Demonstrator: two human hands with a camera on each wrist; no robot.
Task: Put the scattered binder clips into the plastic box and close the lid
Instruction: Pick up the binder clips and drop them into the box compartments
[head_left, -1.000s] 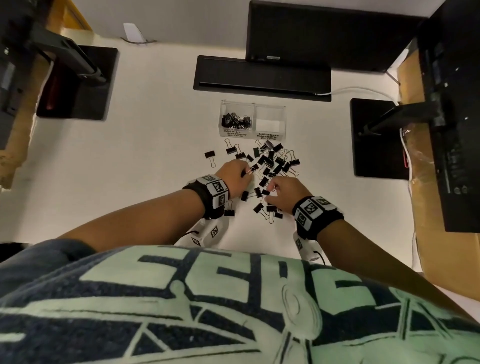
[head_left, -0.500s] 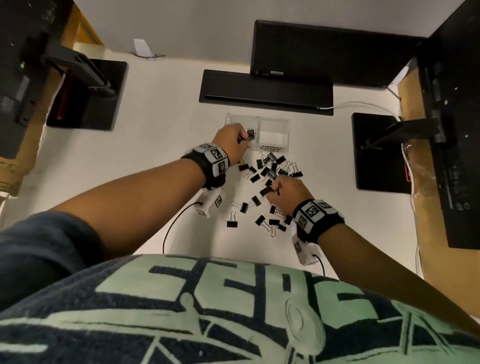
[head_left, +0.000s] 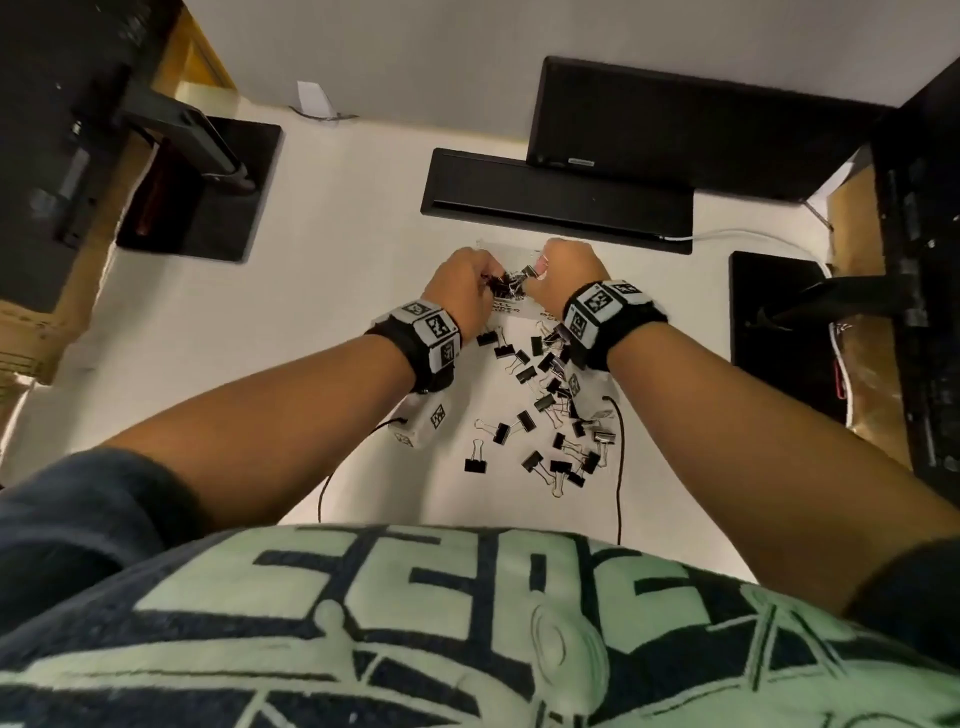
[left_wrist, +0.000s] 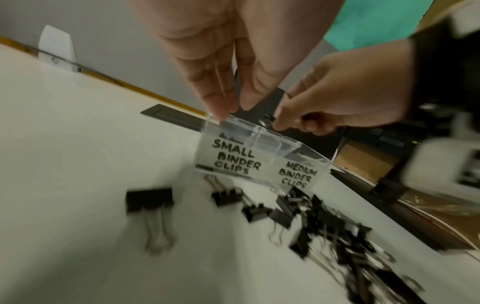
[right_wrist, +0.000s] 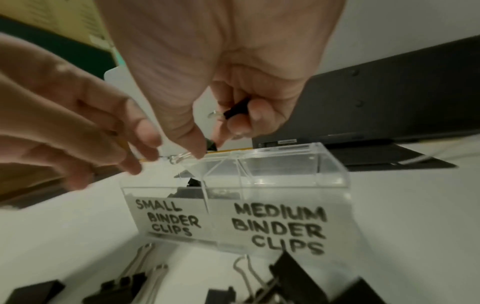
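A clear plastic box (head_left: 508, 307) (left_wrist: 233, 158) (right_wrist: 272, 222) stands on the white desk with its lid open. Its front labels read SMALL BINDER CLIPS and MEDIUM BINDER CLIPS. Black clips lie in the small compartment. My left hand (head_left: 460, 283) (left_wrist: 231, 111) hovers over that compartment, fingers straight and pointing down, with nothing seen between them. My right hand (head_left: 563, 270) (right_wrist: 215, 131) is beside it above the box, fingers curled round a black binder clip (right_wrist: 233, 112), with a second one pinched at the thumb tip. Several scattered clips (head_left: 544, 402) (left_wrist: 149, 199) lie in front of the box.
A black keyboard bar (head_left: 556, 200) and a monitor (head_left: 675, 140) stand just behind the box. Black monitor bases sit at the left (head_left: 202, 187) and right (head_left: 774, 322). Thin black cables (head_left: 618, 457) run across the desk near the clips.
My right hand has left the pile and risen to the box with clips in it. My left hand has stayed over the small compartment, and the clip it carried is no longer seen.
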